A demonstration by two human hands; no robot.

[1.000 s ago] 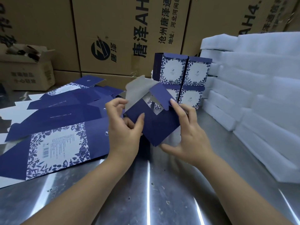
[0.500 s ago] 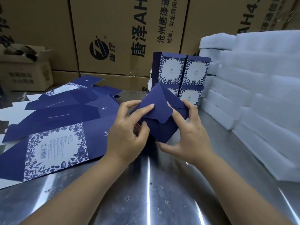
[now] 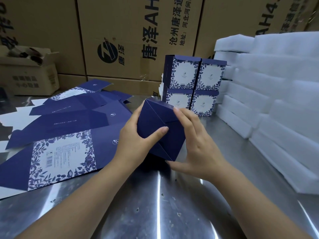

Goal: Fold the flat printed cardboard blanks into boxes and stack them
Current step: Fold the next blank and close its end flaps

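A dark blue folded box (image 3: 158, 121) is held above the steel table (image 3: 155, 204), its closed flap end facing me. My left hand (image 3: 136, 144) grips its left side, thumb pressed across the flaps. My right hand (image 3: 195, 145) holds the right side, with fingers along the upper edge and thumb under the lower corner. Behind it stand several finished blue-and-white floral boxes (image 3: 193, 85), stacked two high. A spread pile of flat printed blanks (image 3: 62, 135) lies on the table to the left.
Stacked white foam slabs (image 3: 276, 94) fill the right side. Large brown shipping cartons (image 3: 138, 37) wall off the back. A small open carton (image 3: 29, 73) sits at the far left.
The box's end flaps, open a second ago, have been folded in and closed. Both hands now hold the shut box, which has turned its closed end towards me.
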